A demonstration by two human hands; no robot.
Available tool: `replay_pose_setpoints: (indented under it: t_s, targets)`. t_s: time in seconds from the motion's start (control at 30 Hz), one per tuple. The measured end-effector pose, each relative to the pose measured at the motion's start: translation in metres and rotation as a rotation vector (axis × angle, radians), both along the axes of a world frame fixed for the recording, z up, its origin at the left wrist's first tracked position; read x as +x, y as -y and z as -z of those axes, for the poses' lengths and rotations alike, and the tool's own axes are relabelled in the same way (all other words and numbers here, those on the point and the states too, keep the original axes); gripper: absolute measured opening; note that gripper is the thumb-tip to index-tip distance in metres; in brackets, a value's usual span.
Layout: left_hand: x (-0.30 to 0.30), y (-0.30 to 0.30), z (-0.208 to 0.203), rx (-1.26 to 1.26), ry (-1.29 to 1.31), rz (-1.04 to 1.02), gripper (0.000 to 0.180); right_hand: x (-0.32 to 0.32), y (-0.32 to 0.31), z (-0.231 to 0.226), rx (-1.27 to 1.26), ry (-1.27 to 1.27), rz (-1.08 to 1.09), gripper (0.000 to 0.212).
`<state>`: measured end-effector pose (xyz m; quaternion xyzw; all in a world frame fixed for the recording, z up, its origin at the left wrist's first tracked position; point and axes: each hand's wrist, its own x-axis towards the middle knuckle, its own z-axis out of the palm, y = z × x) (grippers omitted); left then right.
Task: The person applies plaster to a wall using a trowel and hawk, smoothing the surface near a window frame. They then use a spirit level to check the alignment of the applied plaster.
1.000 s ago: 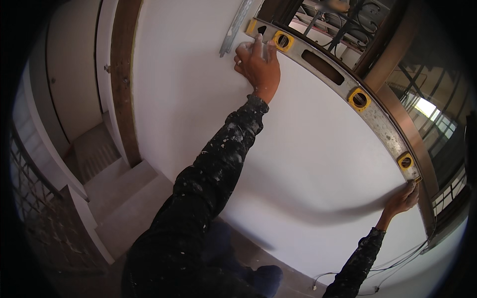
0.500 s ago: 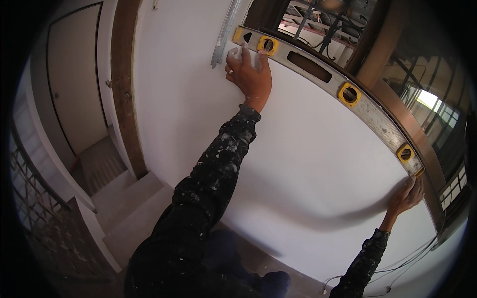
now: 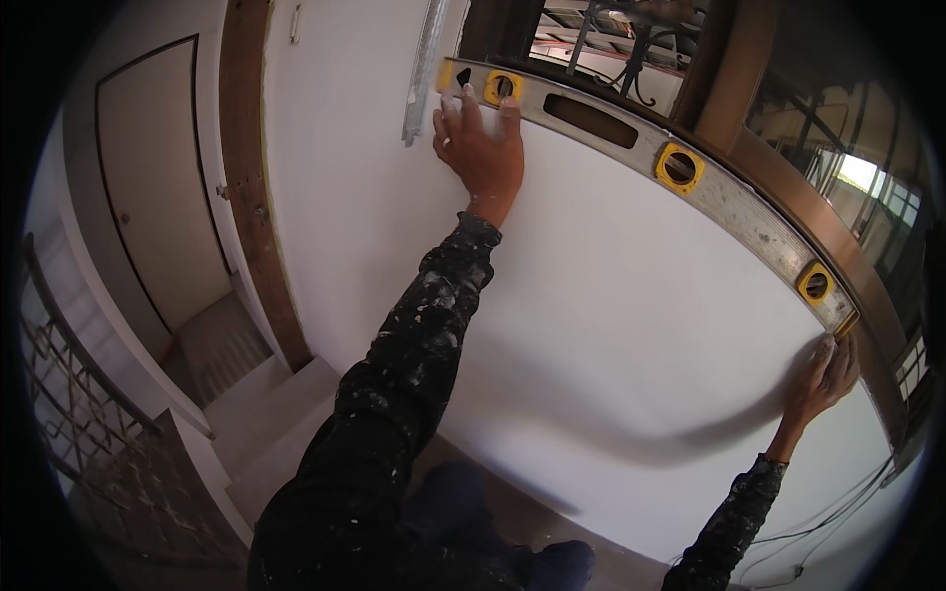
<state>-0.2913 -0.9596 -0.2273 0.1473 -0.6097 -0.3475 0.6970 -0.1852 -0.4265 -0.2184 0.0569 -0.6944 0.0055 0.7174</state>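
Observation:
A long silver spirit level (image 3: 734, 202) with yellow-ringed vials lies against the white wall (image 3: 611, 325), just under the brown window frame (image 3: 788, 197). My left hand (image 3: 483, 153) holds it near its left end, fingertips on the lower edge and thumb by the first yellow vial. At the far right end, my right hand (image 3: 826, 379) grips the level from below with bent fingers. White dust coats the fingertips. A narrow metal strip (image 3: 424, 79) stands on the wall just left of the level.
A wooden post (image 3: 251, 177) and a closed door (image 3: 163, 187) are on the left. Pale steps (image 3: 286, 394) go down beside a metal railing (image 3: 84, 364). Loose cables (image 3: 828, 527) hang at the lower right. Scrolled ironwork (image 3: 641, 59) shows through the window.
The whole view has turned slightly, so the level's right end sits higher and farther right. Both hands keep their places at the level's two ends.

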Motion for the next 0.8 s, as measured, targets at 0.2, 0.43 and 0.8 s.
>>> replay_pose_setpoints:
  t_s: [0.2,0.43,0.8]
  targets:
    - [0.002,0.001,0.000,-0.019,0.026,0.021,0.072,0.006,0.006,0.001,-0.042,0.009,-0.046,0.042]
    - [0.001,0.003,0.000,-0.034,0.033,0.044,0.073,0.006,0.011,0.000,-0.101,-0.005,-0.099,0.038]
    - [0.006,-0.003,-0.003,-0.026,0.047,0.066,0.075,0.012,0.011,-0.001,-0.104,-0.002,-0.173,0.034]
